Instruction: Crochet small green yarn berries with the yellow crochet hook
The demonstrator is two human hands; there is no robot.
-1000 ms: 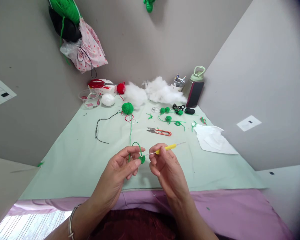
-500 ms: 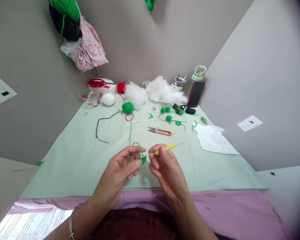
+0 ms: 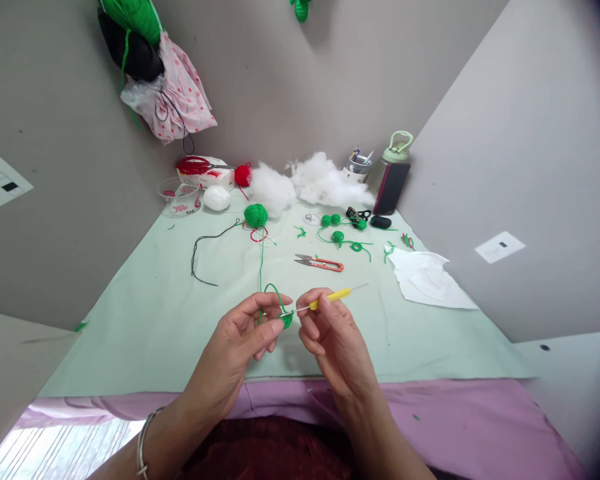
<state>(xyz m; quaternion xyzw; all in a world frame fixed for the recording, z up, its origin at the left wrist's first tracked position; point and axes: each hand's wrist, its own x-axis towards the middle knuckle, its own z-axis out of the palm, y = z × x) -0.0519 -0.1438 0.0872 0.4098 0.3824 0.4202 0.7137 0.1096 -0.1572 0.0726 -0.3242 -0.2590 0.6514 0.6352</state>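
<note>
My left hand (image 3: 245,337) pinches a small green crocheted piece (image 3: 287,321) between thumb and fingers, with green yarn looped over the fingers. In my right hand (image 3: 337,340) is a crochet hook with a yellow handle (image 3: 330,299), held between thumb and fingers. The hook's metal tip touches the green piece, and its other thin end points up to the right. From the hands a green strand runs up to a green yarn ball (image 3: 256,215).
Orange-handled snips (image 3: 320,263) lie beyond the hands. Several green crocheted balls (image 3: 337,237), a black cord (image 3: 194,257), white stuffing (image 3: 325,181), a white yarn ball (image 3: 217,198), white cloth scraps (image 3: 427,277), a phone (image 3: 393,189) and a bottle (image 3: 396,150) are farther back.
The yellow-handled hook has shifted very slightly to the left with my right hand's fingers. Both hands keep their holds, and the things on the table have not moved.
</note>
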